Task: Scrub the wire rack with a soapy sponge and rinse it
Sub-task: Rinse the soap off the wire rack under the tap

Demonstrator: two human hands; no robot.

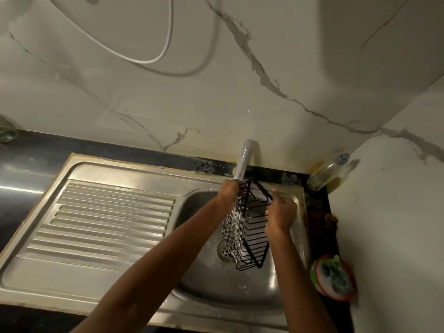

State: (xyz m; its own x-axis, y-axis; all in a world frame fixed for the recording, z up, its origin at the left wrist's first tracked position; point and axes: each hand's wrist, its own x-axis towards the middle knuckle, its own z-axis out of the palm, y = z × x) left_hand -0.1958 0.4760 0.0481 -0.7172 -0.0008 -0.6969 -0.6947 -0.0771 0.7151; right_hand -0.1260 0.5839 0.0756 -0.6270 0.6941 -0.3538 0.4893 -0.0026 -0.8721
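A black wire rack [249, 233] hangs upright over the steel sink basin [242, 292], with soap foam clinging to its left face. My left hand [228, 192] grips the rack's top left edge, right under the white tap spout [243, 162]. My right hand [280, 212] holds the rack's right side near the top, fingers curled on the wire. A green sponge [335, 277] covered in foam lies in a red-rimmed dish [336, 295] on the counter to the right of the sink. Whether water runs from the tap is not visible.
A ribbed steel drainboard [101, 224] lies left of the basin. A clear bottle of yellowish liquid [328, 175] stands in the back right corner against the marble wall. The drain [223, 249] sits below the rack. A white cable [144, 58] hangs on the wall.
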